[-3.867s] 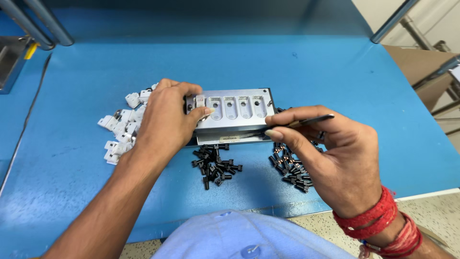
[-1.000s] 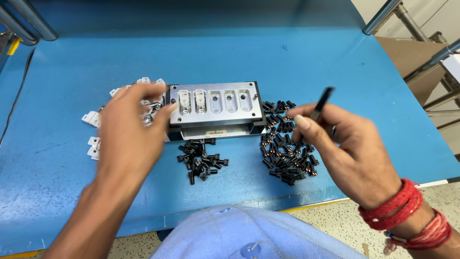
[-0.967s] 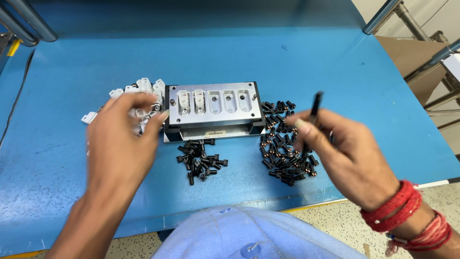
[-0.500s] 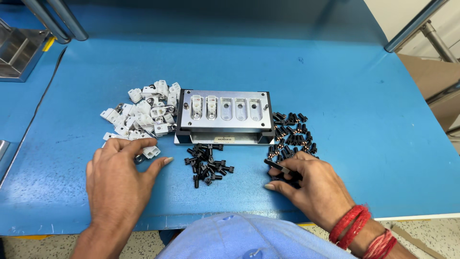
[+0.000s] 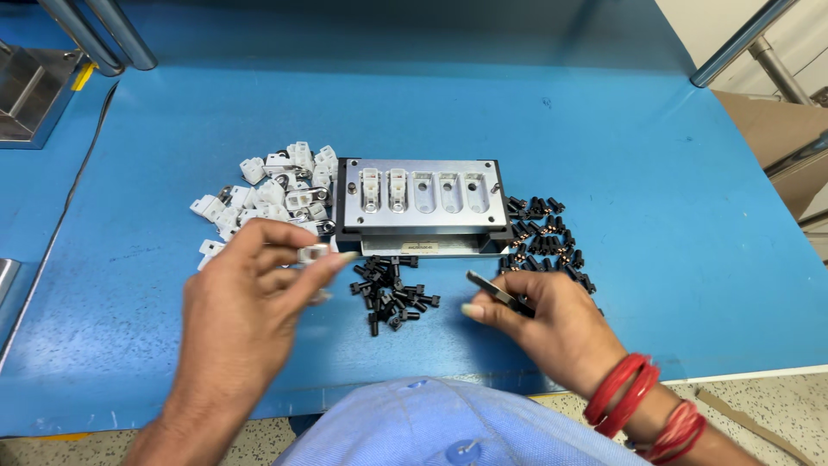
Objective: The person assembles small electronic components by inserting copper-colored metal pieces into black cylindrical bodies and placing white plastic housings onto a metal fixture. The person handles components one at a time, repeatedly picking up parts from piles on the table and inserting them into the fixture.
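My left hand (image 5: 246,302) pinches a small white plastic part (image 5: 312,254) between thumb and fingertips, just left of a grey metal fixture block (image 5: 421,203). The block has a row of slots; the two leftmost hold white parts. My right hand (image 5: 552,324) grips dark tweezers (image 5: 492,289) in front of the block's right end. A heap of white plastic parts (image 5: 272,194) lies left of the block. Small black pieces lie in one pile (image 5: 390,289) in front of the block and another pile (image 5: 548,233) to its right.
The blue table (image 5: 604,129) carries everything. A grey metal tray (image 5: 30,91) and metal tubes (image 5: 95,34) stand at the far left. A metal frame post (image 5: 742,39) and cardboard (image 5: 776,125) are off the right edge. My light blue shirt fills the bottom.
Both hands left the block and dropped toward the near edge. My left hand picked a white part from the heap; my right hand, pressed on the right black pile half a second ago, lifted with the tweezers.
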